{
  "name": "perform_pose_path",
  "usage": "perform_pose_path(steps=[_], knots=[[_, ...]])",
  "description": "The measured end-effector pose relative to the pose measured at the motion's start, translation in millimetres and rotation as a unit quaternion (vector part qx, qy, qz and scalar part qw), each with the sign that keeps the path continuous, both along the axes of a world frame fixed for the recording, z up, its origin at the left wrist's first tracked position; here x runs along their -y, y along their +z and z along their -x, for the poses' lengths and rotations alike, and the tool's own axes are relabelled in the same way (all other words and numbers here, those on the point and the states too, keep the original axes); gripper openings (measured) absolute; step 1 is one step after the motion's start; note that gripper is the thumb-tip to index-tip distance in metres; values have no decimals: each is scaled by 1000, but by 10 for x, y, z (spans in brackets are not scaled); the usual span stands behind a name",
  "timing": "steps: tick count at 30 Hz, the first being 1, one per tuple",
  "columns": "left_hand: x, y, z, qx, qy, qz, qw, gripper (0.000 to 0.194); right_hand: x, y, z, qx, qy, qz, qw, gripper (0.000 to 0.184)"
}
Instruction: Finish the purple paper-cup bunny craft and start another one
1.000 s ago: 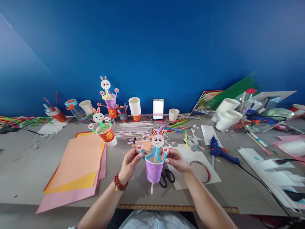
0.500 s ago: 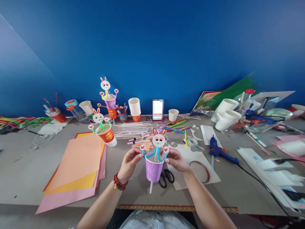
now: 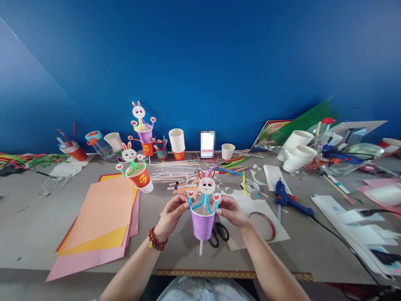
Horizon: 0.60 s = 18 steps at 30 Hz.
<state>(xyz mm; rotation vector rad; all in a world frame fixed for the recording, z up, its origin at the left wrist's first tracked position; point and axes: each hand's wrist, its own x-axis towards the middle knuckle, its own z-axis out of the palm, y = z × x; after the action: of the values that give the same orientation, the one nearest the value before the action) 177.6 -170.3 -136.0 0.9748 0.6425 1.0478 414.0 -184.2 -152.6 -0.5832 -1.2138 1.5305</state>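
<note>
A purple paper cup [image 3: 202, 227] is held up over the table, with a clear straw [image 3: 201, 248] sticking out below. From its mouth rises a white paper bunny head [image 3: 206, 185] with pink cheeks and dark-edged ears, on blue bendy stems [image 3: 198, 205]. Small discs with red hearts tip the two blue arms. My left hand [image 3: 175, 210] pinches at the left arm by the rim; my right hand [image 3: 231, 209] does the same on the right. Whether the fingertips grip the arms or the rim too is partly hidden. Black-handled scissors [image 3: 222, 232] lie behind the cup.
Coloured paper sheets [image 3: 100, 213] lie left, below a red bunny cup [image 3: 139, 174]. Another purple bunny cup [image 3: 145, 134] stands at the back. A blue glue gun [image 3: 290, 200], tape roll [image 3: 252, 187] and power strip [image 3: 351, 234] with cables are on the right.
The bunny head has shifted slightly left and down, and the straw's lower end has swung right. Both hands stay at the cup's rim.
</note>
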Motion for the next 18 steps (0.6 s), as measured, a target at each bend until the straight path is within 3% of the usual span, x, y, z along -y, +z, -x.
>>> perform_pose_path(steps=[6,12,18], knots=[[-3,-10,-5,32,-14,1,999,15,-9,-40,11,-8,-12,-2,1000,21],[52,-53,-42,35,-153,-25,987,62,-6,-40,17,-4,-4,-3,1000,17],[90,-120,-55,6,-169,-12,985,54,-4,-56,24,-3,-10,-2,1000,18]])
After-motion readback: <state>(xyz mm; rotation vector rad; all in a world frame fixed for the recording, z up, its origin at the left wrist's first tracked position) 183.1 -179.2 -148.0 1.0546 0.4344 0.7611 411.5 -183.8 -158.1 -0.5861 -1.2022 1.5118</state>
